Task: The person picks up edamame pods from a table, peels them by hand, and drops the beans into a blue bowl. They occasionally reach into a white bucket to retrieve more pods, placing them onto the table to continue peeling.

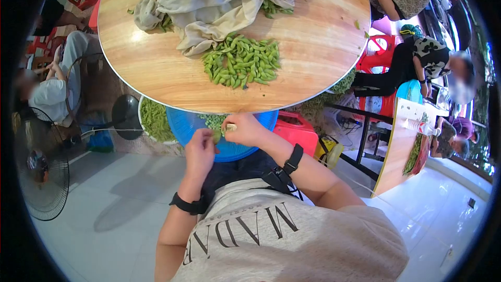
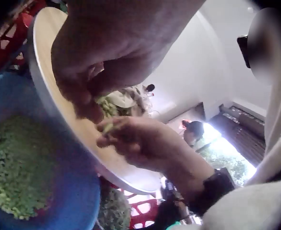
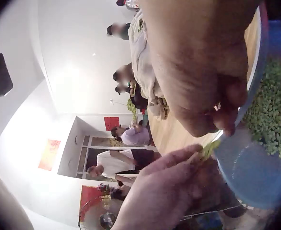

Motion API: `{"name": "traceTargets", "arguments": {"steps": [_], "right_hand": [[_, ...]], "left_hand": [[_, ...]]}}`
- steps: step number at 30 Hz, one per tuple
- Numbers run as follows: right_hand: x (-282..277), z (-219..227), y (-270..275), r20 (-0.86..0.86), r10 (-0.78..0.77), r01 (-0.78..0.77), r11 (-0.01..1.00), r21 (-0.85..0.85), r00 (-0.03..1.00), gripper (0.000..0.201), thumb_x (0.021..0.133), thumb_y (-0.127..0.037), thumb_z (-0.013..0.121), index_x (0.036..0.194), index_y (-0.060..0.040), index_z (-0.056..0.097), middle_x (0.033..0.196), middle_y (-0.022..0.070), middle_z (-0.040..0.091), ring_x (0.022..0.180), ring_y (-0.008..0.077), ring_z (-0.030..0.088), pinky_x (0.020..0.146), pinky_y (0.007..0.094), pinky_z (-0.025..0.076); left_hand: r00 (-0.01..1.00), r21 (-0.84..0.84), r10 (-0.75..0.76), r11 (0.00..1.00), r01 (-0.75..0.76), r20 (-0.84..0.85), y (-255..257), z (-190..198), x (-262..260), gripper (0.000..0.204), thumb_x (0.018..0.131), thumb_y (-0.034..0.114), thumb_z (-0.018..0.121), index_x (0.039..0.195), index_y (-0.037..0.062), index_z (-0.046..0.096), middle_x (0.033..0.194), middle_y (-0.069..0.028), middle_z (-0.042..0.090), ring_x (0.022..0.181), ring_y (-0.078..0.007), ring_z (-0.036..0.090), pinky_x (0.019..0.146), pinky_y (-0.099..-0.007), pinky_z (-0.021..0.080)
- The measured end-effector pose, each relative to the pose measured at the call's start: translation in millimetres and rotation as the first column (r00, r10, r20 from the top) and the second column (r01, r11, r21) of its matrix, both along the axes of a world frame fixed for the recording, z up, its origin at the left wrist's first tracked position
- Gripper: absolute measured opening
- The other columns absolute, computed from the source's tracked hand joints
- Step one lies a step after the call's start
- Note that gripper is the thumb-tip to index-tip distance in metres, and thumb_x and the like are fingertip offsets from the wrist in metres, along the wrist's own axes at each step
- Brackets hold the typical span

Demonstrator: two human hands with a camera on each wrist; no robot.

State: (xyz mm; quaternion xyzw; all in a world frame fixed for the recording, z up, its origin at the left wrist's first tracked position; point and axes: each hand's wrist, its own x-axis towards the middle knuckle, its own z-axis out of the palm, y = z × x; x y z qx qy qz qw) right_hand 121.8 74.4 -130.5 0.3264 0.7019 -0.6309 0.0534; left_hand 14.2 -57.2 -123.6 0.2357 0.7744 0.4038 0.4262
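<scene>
We pinched a green pod point(image 3: 210, 149) in our left hand point(image 1: 200, 149) and a green bit point(image 2: 108, 128) in our right hand point(image 1: 245, 130) at the blue basin point(image 1: 179, 124), presumably so shelled beans point(image 1: 213, 120) fell straight in.

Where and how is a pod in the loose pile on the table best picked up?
Probably by pinching a pod across its narrow middle, at the fringe of the pile nearest the wearer, coming from above on that side. The pods look slim and elongated; at that fringe they seem less heaped, and bare tabletop in front leaves room to approach.
</scene>
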Motion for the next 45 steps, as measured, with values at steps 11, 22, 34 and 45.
{"name": "traceTargets", "arguments": {"steps": [11, 22, 34, 45], "right_hand": [[-7, -27, 116, 0.033, -0.451, 0.322, 0.684, 0.655, 0.892, 0.025, 0.066, -0.021, 0.061, 0.078, 0.0012, 0.058, 0.073, 0.0234, 0.058, 0.070, 0.0367, 0.057, 0.064, 0.0403, 0.047], [7, 12, 95, 0.040, -0.808, 0.602, 0.404, -0.688, 0.588, 0.008, 0.074, -0.010, 0.055, 0.076, -0.0029, 0.052, 0.066, 0.0056, 0.052, 0.042, 0.0085, 0.038, 0.037, 0.0216, 0.027], [14, 51, 52, -0.057, -0.489, 0.337, 0.677, -0.654, 0.871, 0.035, 0.089, -0.035, 0.043, 0.080, -0.0030, 0.052, 0.060, 0.0017, 0.047, 0.046, 0.0053, 0.039, 0.039, 0.0193, 0.029], [-4, 78, 40, -0.186, -0.173, 0.074, 0.892, -0.446, 0.967, 0.041, 0.090, -0.039, 0.039, 0.075, -0.0036, 0.052, 0.057, 0.0002, 0.045, 0.049, 0.0067, 0.040, 0.045, 0.0203, 0.034]], "left_hand": [[0.870, -0.179, 0.179, 0.941, -0.288, -0.459, -56, -79, -118, 0.032, 0.076, 0.004, 0.053, 0.107, -0.0022, 0.052, 0.083, -0.0151, 0.062, 0.063, -0.0189, 0.061, 0.062, -0.0300, 0.047], [0.760, -0.049, 0.244, 0.962, -0.270, 0.603, 78, 50, 11, 0.024, 0.081, 0.013, 0.057, 0.101, -0.0001, 0.057, 0.079, -0.0041, 0.060, 0.053, -0.0085, 0.054, 0.043, -0.0161, 0.034], [0.944, 0.321, 0.186, 0.907, -0.271, 0.272, 85, 63, 8, 0.019, 0.080, 0.003, 0.056, 0.099, -0.0018, 0.058, 0.078, -0.0046, 0.057, 0.052, -0.0065, 0.049, 0.045, -0.0187, 0.039], [0.955, 0.224, -0.073, 0.964, 0.141, -0.287, 53, 84, 0, 0.020, 0.075, 0.003, 0.061, 0.095, 0.0010, 0.061, 0.062, -0.0081, 0.049, 0.053, -0.0158, 0.050, 0.048, -0.0257, 0.040]]}}
